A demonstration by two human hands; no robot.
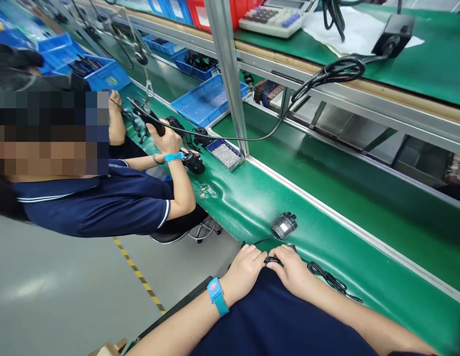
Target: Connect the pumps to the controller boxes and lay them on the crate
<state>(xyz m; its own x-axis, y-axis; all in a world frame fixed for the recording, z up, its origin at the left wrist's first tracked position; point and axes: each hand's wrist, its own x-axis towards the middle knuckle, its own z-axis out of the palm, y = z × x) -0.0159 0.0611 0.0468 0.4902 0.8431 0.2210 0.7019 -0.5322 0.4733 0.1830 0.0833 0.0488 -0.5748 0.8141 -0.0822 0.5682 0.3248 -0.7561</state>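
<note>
At the lower centre of the frame, the person's left hand (246, 268) and right hand (291, 271) pinch a black cord (272, 259) between them, below a black box (284, 226). Close fingertips and loose slack would probably steady the handling.

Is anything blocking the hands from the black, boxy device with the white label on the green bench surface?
No separate object visibly stands between them. The left hand and right hand meet at a small black piece; the black, boxy device lies just beyond. Only its own thin black cord runs toward the left hand.
</note>
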